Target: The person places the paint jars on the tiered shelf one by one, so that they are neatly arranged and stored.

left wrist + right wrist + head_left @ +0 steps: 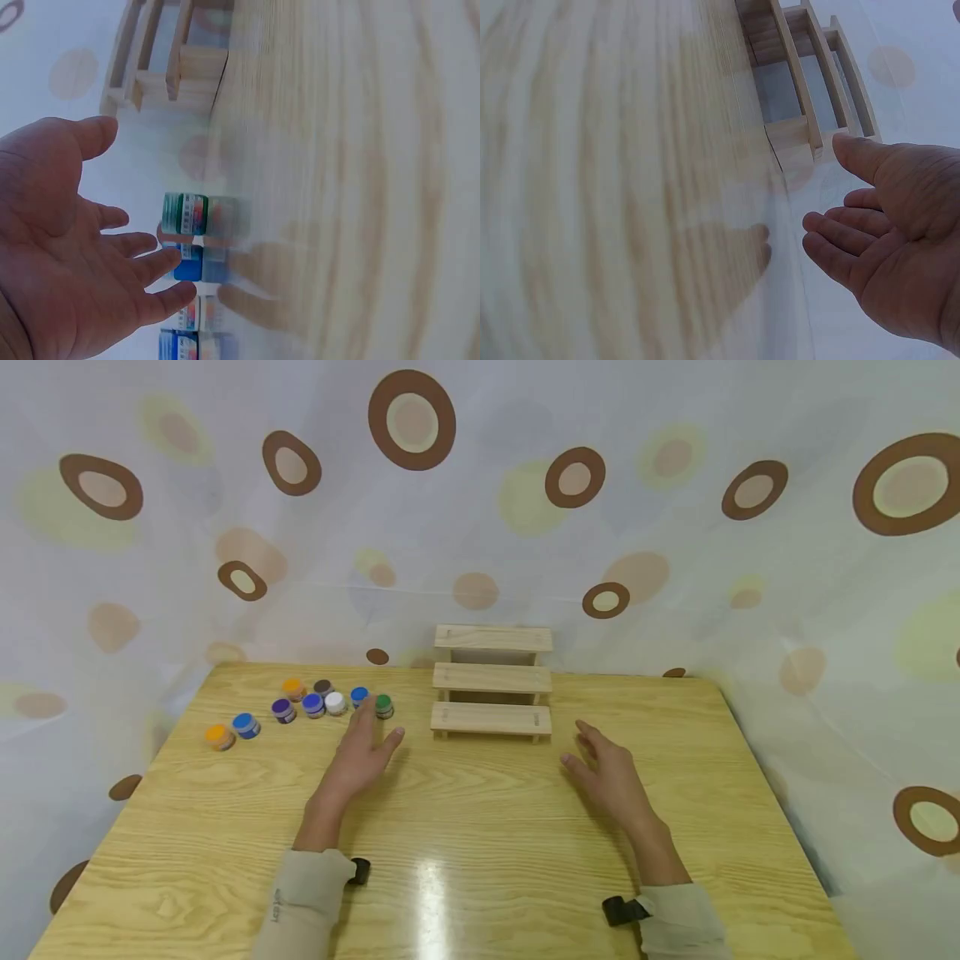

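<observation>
My left hand reaches over the table's left half, fingers spread and thumb out, holding nothing. Its fingertips overlap a blue-lidded paint jar in the head view. Just right of them sits a green-lidded paint jar, seen side-on in the left wrist view with its green paint. On the right, my right hand hovers with relaxed fingers and an empty palm. Between the hands, further back, stands a three-step wooden rack, its steps bare.
Left of the green jar are more paint jars: white, dark brown, violet-blue, purple, orange, then a blue and another orange jar further left. A patterned curtain hangs behind the wooden table.
</observation>
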`<state>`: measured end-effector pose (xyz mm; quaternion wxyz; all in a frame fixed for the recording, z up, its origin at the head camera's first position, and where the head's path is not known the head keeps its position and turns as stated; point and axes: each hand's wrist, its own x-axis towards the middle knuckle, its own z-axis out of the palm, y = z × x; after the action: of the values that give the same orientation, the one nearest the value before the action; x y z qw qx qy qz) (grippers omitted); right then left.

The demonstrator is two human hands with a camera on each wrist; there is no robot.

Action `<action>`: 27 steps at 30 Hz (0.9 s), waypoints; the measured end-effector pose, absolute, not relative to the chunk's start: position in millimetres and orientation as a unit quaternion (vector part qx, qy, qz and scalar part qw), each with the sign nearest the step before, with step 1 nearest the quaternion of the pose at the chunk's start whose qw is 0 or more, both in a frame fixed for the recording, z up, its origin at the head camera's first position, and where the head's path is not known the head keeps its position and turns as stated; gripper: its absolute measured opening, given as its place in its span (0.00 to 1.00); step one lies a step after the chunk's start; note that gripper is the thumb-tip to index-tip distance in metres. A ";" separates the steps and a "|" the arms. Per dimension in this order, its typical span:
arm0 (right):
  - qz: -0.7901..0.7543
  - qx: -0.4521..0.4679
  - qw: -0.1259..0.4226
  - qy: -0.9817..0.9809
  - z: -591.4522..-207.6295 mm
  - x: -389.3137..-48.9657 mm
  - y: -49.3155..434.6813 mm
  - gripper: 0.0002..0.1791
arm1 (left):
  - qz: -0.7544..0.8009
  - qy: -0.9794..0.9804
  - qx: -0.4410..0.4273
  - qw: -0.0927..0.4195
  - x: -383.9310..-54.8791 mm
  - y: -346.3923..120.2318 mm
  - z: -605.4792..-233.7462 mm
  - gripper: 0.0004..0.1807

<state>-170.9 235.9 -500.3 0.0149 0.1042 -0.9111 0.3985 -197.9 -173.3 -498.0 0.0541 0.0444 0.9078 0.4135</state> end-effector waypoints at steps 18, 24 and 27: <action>0.451 0.114 -0.008 -0.885 -513.1 -190.4 224.3 0.37 | 0.449 0.892 0.016 0.049 -206.3 -192.7 -502.2 0.45; 0.460 0.126 0.008 -0.879 -515.2 -199.0 214.7 0.33 | 0.466 0.883 0.005 0.059 -208.2 -194.6 -504.4 0.45; 0.464 0.127 0.014 -0.877 -516.2 -202.8 208.8 0.32 | 0.470 0.881 0.004 0.057 -211.3 -197.1 -506.1 0.46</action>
<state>-202.8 208.8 -516.2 0.0138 0.1272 -0.8765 0.4641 -211.3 -197.1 -506.1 0.0574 0.0041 0.8808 0.4700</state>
